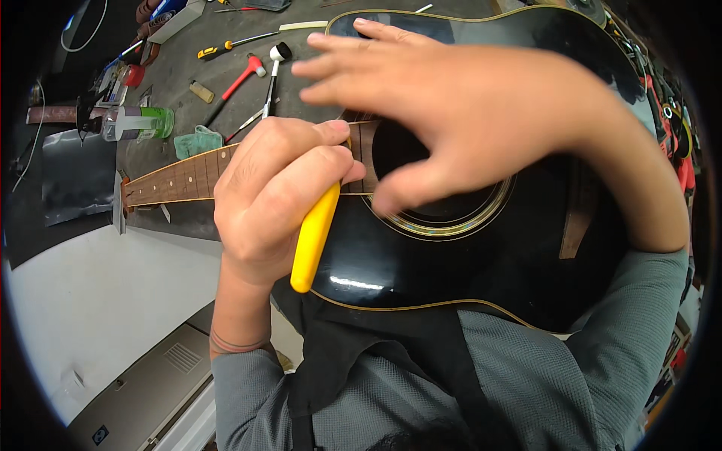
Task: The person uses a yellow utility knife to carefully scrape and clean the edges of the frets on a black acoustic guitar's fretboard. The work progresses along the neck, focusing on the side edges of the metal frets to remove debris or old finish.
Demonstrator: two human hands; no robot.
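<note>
A black acoustic guitar (444, 274) lies face up across the bench, its neck pointing left. No strings show on it. Over the upper end of the fretboard (192, 177), my left hand (278, 184) is closed around a tool with a yellow handle (316, 240). The handle sticks out below the fist toward me; the working end is hidden by my fingers. My right hand (444, 105), slightly blurred, hovers above the soundhole (406, 150) with fingers spread and nothing in it. The dark wooden bridge (577, 218) sits partly behind my right forearm.
On the grey bench (248, 22) beyond the neck lie a yellow-black screwdriver (218, 50), a red-handled hammer (244, 79), a black-and-white-headed mallet (277, 64) and a green cloth (198, 143). A spray bottle (139, 122) lies at left. Several tools crowd the right edge.
</note>
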